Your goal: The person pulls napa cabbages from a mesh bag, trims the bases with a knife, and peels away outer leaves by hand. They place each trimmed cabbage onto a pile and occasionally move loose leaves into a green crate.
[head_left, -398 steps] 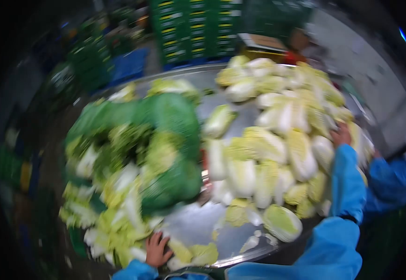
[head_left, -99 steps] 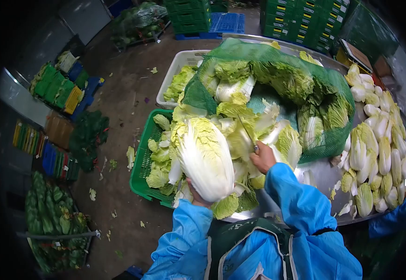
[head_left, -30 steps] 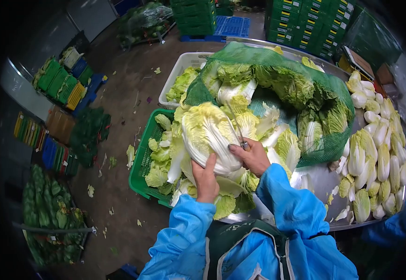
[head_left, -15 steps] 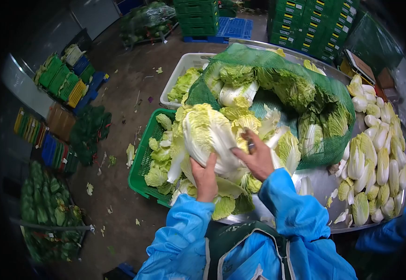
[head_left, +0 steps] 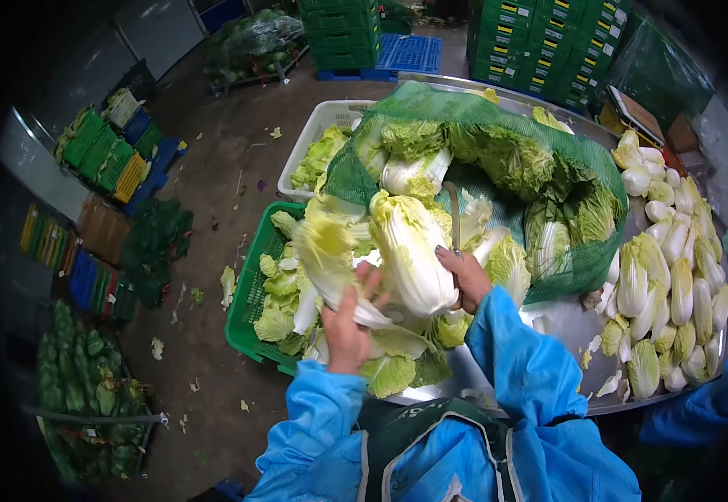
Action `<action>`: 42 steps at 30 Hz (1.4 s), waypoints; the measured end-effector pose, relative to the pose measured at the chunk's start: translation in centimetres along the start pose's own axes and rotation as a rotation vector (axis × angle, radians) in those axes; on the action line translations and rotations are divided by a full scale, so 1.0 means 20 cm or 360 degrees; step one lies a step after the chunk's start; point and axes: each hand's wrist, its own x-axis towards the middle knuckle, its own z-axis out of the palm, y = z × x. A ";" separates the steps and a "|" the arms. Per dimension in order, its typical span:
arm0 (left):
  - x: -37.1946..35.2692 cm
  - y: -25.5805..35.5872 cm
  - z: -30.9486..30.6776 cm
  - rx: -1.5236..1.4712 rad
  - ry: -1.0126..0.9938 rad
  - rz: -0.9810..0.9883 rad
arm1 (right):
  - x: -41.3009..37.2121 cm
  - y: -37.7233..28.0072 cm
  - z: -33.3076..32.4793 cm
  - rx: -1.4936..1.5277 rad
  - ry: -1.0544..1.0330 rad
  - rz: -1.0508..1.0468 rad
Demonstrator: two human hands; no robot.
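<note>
Left of the cabbage (head_left: 414, 259), the left hand (head_left: 347, 329) is gripping a leaf (head_left: 327, 253); the right hand (head_left: 468, 278) is holding cabbage and knife (head_left: 453, 213), ideally angling the blade away.

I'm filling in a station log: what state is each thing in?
Cabbage, slightly tilted, against the right hand
Knife, blade bare, in the right hand
Loose leaf, motion-blurred, at the left hand; grip unclear
Net bag, open, cabbages showing inside
Green basket, filled with leaves
White basket, holding more leaves
Pale cabbages, heaped on the table
</note>
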 end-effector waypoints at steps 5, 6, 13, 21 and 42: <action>0.08 0.02 -0.17 0.1235 0.0743 0.0701 | -0.12 -0.11 0.04 -0.0668 -0.0165 -0.0013; 0.05 -0.02 -0.16 0.1244 0.0754 0.0685 | -0.18 -0.13 0.09 -0.0769 -0.0239 -0.0028; 0.04 -0.19 -0.02 -0.0067 0.0355 -0.0110 | -0.18 0.01 0.17 -0.1906 -0.0025 -0.1152; 0.02 -0.23 0.03 0.0185 0.0451 0.0147 | -0.19 0.09 0.16 -0.2023 -0.0065 -0.1217; 0.08 -0.16 -0.02 -0.0388 0.0289 0.0125 | -0.29 0.16 0.20 -0.0696 0.0015 -0.0438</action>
